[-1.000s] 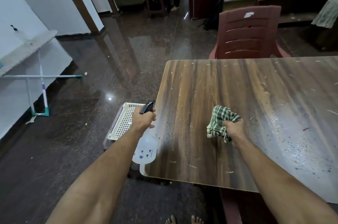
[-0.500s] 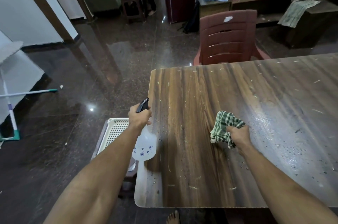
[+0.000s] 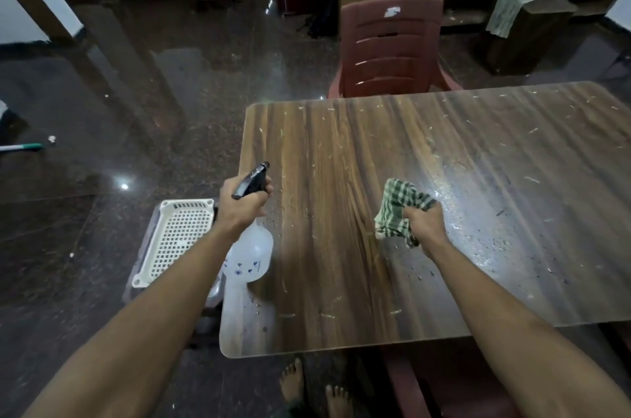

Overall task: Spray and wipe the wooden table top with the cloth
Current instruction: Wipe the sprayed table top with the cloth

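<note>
The wooden table top (image 3: pixel 341 151) fills the middle and right, strewn with pale scraps and dark specks, and wet and shiny on its right half. My left hand (image 3: pixel 244 204) grips a clear spray bottle (image 3: pixel 251 255) by its black trigger head, held over the table's left edge with the nozzle pointing away from me. My right hand (image 3: pixel 425 223) holds a bunched green and white checked cloth (image 3: pixel 397 204) just above or on the table, near its middle.
A brown plastic chair (image 3: pixel 392 48) stands at the table's far side. A white perforated tray (image 3: pixel 176 236) sits on a low stand left of the table. My bare feet (image 3: pixel 310 387) show below the near edge. Shelves and furniture line the back wall.
The view has shifted right and back, showing more of the table. Both hands keep their grips; the cloth hand has stayed near the table's middle and the bottle by the left edge.
</note>
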